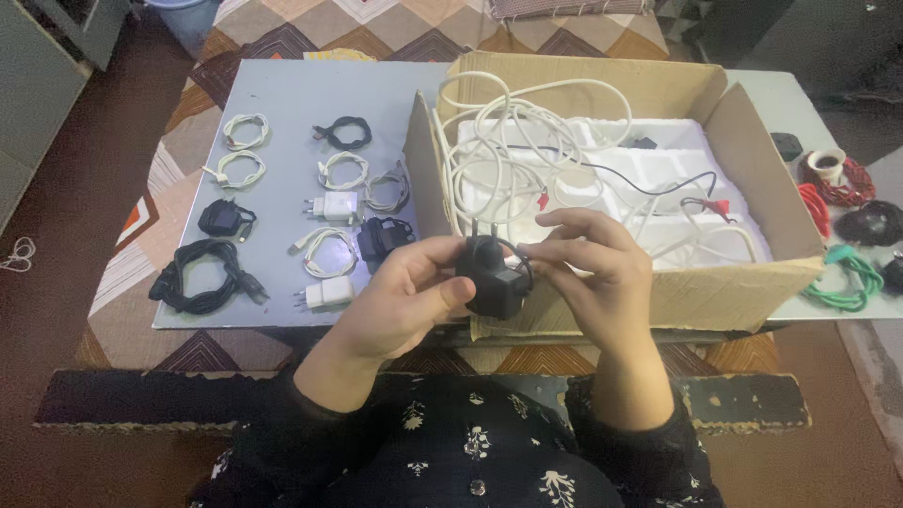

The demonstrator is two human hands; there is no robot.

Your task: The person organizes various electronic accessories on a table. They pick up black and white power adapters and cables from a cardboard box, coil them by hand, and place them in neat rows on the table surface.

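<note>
Between my two hands, just above the near table edge, I am holding a black plastic plug-in charger (491,277) with its two pins pointing up. My left hand (414,292) is gripping its body, thumb across the front; my right hand (591,268) is pinching its thin black cord at the charger's right side. I judge I am coiling the cord; the next move calls for a snug wrap. Beyond my right hand, the open brown cardboard box (715,282) of tangled white cables (508,141) is crowding close, its flap touching nearly under the charger. Left of my left hand, the grey board (282,94) is carrying rows of coiled cables and chargers, with bare room at its far end.
</note>
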